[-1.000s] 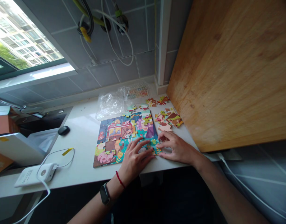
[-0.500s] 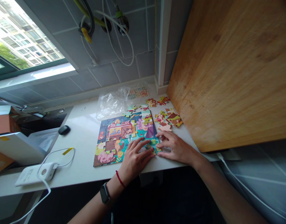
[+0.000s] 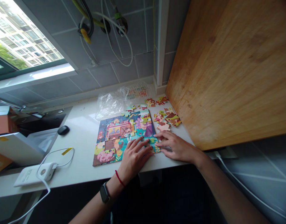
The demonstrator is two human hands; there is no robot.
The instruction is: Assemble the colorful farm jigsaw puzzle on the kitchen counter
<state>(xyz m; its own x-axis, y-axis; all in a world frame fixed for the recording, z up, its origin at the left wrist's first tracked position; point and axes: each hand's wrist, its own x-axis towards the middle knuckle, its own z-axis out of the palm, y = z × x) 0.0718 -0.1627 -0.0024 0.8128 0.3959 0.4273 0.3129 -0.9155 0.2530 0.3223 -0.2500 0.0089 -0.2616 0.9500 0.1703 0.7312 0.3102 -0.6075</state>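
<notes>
Jigsaw puzzle (image 3: 117, 130) sits near the front edge of the white worktop (image 3: 80, 133), which runs left past a mouse (image 3: 63, 130); loose knobbly pieces (image 3: 163, 126) and a wood-grain panel (image 3: 227, 77) crowd the right. Left hand (image 3: 135, 155) spread on the puzzle, right hand (image 3: 177, 146) curled at its edge, can't tell if gripping.

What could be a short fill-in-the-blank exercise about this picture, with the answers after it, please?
The left hand rests on a jigsaw ____.
The colour of the bracelet is ____.
The hand nearest to the watch is the ____ one.
The big panel is made of ____.

Missing words: puzzle; red; left; wood.
</notes>
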